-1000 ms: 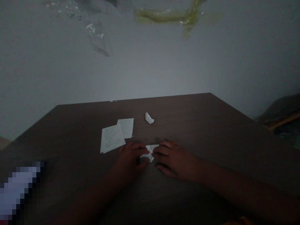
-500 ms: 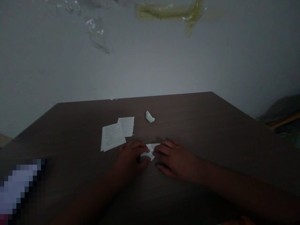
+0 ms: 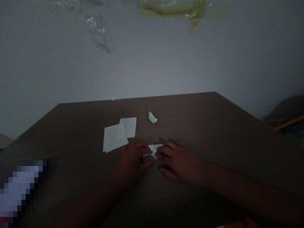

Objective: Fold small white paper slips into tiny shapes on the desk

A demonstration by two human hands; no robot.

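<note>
Both my hands rest on a dark brown wooden table point(image 3: 213, 126) in dim light. My left hand point(image 3: 134, 158) and my right hand point(image 3: 177, 160) meet fingertip to fingertip over a small folded piece of white paper point(image 3: 154, 149), pinching and pressing it against the tabletop. Most of that paper is hidden under my fingers. Just left of my left hand lie two flat printed paper slips point(image 3: 118, 133), overlapping each other. A small folded white paper shape point(image 3: 152, 117) sits farther back on the table, apart from my hands.
A grey wall point(image 3: 152, 69) stands right behind the table, with clear and yellowish tape scraps point(image 3: 171, 8) stuck high on it. A blurred-out patch point(image 3: 20, 186) covers the near left. A dark object with a wooden edge point(image 3: 287, 118) lies off the right side.
My hands have closed in a little over the small paper, so less of it shows. The view has shifted slightly; the other papers have not moved.
</note>
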